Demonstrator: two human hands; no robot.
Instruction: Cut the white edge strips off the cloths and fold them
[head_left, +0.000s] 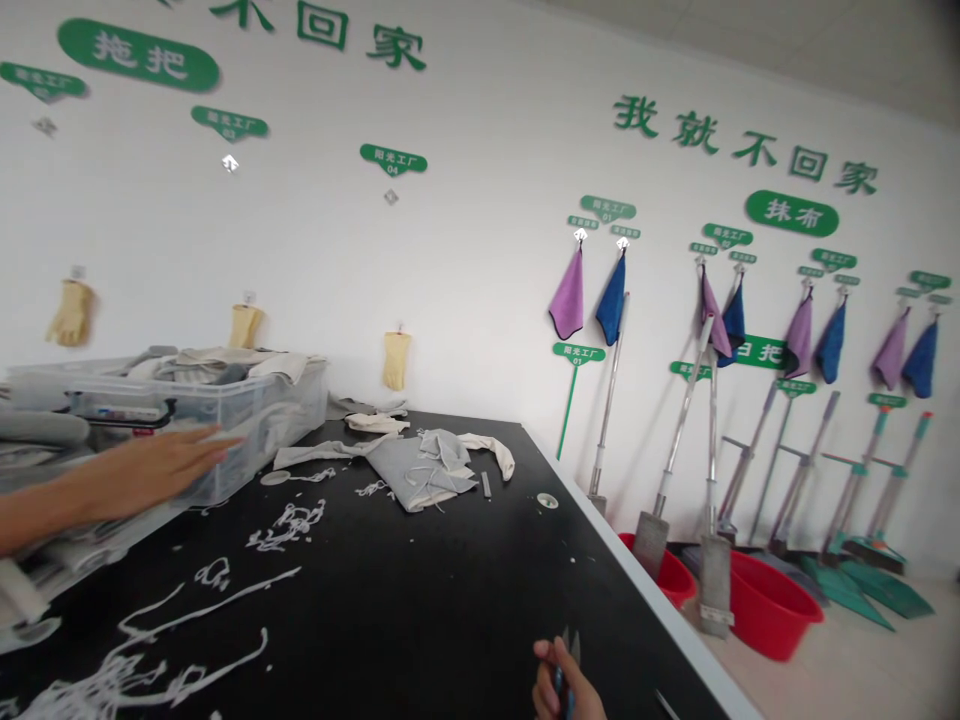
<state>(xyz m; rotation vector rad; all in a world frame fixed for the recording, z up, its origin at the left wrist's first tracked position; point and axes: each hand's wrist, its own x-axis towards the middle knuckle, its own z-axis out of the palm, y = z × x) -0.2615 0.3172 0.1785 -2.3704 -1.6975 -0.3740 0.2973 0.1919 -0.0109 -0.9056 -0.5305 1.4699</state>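
My left hand (161, 465) reaches in from the left with its fingers stretched out flat, touching the side of a clear plastic bin (247, 420) filled with grey and cream cloth. My right hand (564, 685) shows at the bottom edge, closed on a pair of scissors (568, 650) with blue handles, blades pointing up. A heap of grey and cream fabric pieces (420, 462) lies on the black table (420, 600) beyond both hands. White fabric strips (172, 640) are scattered over the near left of the table.
A small tape roll (548, 500) sits near the table's right edge. Right of the table stand red basins (757, 600), mops and squeegees (697, 480) against the wall. Purple and blue cloths (592, 295) and yellow gloves (395, 358) hang on the wall.
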